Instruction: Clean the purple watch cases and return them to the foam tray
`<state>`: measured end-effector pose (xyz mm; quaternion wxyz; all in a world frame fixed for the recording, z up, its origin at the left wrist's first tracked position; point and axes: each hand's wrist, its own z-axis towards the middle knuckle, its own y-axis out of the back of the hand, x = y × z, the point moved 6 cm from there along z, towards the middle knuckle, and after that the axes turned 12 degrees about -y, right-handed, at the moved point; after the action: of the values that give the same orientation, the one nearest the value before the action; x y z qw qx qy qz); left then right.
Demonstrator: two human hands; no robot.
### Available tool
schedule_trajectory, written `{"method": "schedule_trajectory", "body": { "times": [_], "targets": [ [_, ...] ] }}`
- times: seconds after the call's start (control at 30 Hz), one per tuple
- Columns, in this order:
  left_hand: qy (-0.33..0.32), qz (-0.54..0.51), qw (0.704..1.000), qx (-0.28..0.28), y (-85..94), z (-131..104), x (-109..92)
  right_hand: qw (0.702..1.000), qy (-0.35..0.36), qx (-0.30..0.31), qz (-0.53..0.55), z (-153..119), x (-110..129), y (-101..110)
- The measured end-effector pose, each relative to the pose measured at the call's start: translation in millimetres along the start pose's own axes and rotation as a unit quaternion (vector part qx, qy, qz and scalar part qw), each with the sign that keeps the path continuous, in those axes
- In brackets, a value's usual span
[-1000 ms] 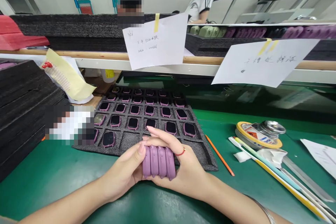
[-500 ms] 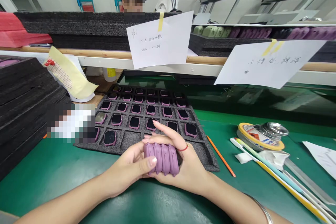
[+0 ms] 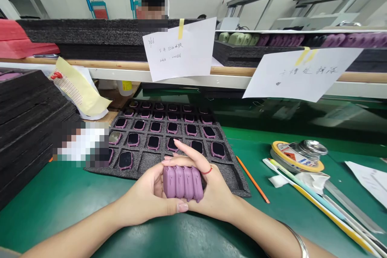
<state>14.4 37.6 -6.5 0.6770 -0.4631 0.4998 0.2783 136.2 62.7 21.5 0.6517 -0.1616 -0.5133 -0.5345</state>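
Several purple watch cases [image 3: 183, 184] stand side by side as one row between my two hands, their narrow sides facing up. My left hand [image 3: 151, 193] is wrapped round the left end of the row, its thumb lying along the lower edge. Around the right end closes my right hand [image 3: 216, 189], its index finger stretched out over the tray. Just beyond lies a black foam tray [image 3: 238, 177], with purple-framed watch cases with dark screens [image 3: 125, 160] in many of its compartments. Some front compartments are partly hidden by my hands.
An orange stick [image 3: 253, 180] lies right of the tray. Farther right are a tape roll [image 3: 298, 157], toothbrushes [image 3: 320, 205] and paper. Stacked black foam trays [image 3: 30, 129] stand at left. A shelf [image 3: 121, 73] with hanging paper notes [image 3: 181, 50] crosses behind; a person is beyond it.
My left thumb has slid down from the face of the leftmost case to the row's lower edge. The view has shifted slightly. The row of cases remains between both hands.
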Motion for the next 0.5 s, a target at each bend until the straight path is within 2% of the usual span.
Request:
{"method": "schedule_trajectory", "body": {
  "times": [0.17, 0.5],
  "targets": [
    [0.004, 0.014, 1.000, -0.008, 2.0, -0.1, -0.7, 1.000, 0.005, -0.002, -0.008, -1.2, -1.5, -0.9],
    [0.007, 0.012, 1.000, 0.011, 0.3, 1.7, -3.1, 0.999, 0.014, 0.001, -0.033, -2.3, -1.6, -2.6]
  ]
}}
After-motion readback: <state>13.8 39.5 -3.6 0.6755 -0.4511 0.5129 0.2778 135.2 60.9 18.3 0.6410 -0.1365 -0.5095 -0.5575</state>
